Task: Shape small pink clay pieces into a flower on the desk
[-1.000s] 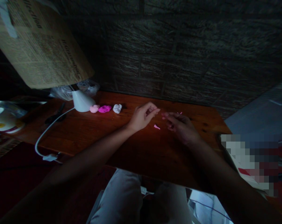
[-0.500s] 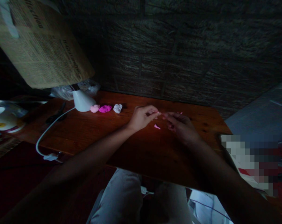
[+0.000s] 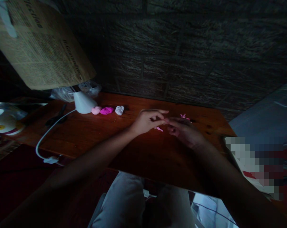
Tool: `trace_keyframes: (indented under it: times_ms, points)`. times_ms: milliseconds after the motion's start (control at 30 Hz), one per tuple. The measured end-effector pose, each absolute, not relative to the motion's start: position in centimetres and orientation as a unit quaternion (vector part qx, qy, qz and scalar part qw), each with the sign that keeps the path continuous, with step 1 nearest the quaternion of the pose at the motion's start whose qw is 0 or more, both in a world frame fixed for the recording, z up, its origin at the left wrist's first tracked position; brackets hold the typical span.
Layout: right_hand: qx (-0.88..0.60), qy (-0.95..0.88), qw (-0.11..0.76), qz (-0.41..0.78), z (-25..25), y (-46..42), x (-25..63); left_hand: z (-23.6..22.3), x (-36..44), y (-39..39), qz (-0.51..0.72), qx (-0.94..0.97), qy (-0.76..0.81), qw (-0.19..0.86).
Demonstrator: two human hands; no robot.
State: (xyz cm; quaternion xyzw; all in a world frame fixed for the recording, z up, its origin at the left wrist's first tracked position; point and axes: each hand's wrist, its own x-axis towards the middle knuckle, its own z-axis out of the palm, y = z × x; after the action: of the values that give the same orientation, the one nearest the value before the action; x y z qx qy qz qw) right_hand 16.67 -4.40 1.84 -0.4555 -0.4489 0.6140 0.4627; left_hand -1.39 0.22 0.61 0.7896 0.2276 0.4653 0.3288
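My left hand [image 3: 148, 121] is over the middle of the wooden table, its index finger stretched out above the bent thumb. The thumb tip meets the fingertips of my right hand [image 3: 185, 130], whose fingers are pinched together. Anything between the touching fingertips is too small and dark to make out. Just beneath them lies a small pink piece of modelling clay [image 3: 159, 129], narrow at one end. Behind my right hand are several little pink clay bits [image 3: 183, 116], partly hidden by it. Left of my left hand sit a white clay lump [image 3: 119, 110], a magenta clay lump [image 3: 107, 110] and a light pink clay lump [image 3: 96, 110].
A lamp with a white base [image 3: 83, 104] and a printed paper shade [image 3: 55, 53] stands at the back left, its cable hanging over the table's front edge. Dark scissors [image 3: 57, 118] and a white cup [image 3: 3, 122] are further left. A brick wall [image 3: 157, 57] rises behind the table [image 3: 143, 164].
My left index finger has straightened and lifted from the thumb. The hands have come together, so their fingertips now touch. More of the pink bits behind my right hand shows.
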Motion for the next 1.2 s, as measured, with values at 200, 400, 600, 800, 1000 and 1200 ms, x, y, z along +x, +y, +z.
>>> trace_keyframes:
  times_ms: [200, 400, 600, 800, 1000, 1200]
  points:
    - [-0.457, -0.466, 0.445, 0.613, 1.83, -4.34, 16.83, 0.18, -1.15, 0.35, 0.479, 0.8, 0.22, 0.287]
    - [-0.478, -0.552, 0.464, 0.501, 1.82, -4.37, 16.67, -0.08, -1.15, 0.41, 0.471, 0.785, 0.246, 0.317]
    - [-0.496, -0.583, 0.471, 0.439, 1.87, -4.51, 16.54, -0.01, -1.08, 0.31, 0.465, 0.786, 0.252, 0.32]
    - [-0.5, -0.609, 0.457, 0.413, 2.08, -4.59, 16.66, -0.02, -1.11, 0.23, 0.458, 0.796, 0.263, 0.295]
    - [-0.483, -0.65, 0.454, 0.372, 2.04, -4.54, 16.78, 0.12, -1.11, 0.12, 0.454, 0.808, 0.266, 0.263]
    - [-0.483, -0.673, 0.445, 0.34, 2.15, -4.56, 16.88, -0.04, -1.11, 0.14, 0.452, 0.811, 0.276, 0.248]
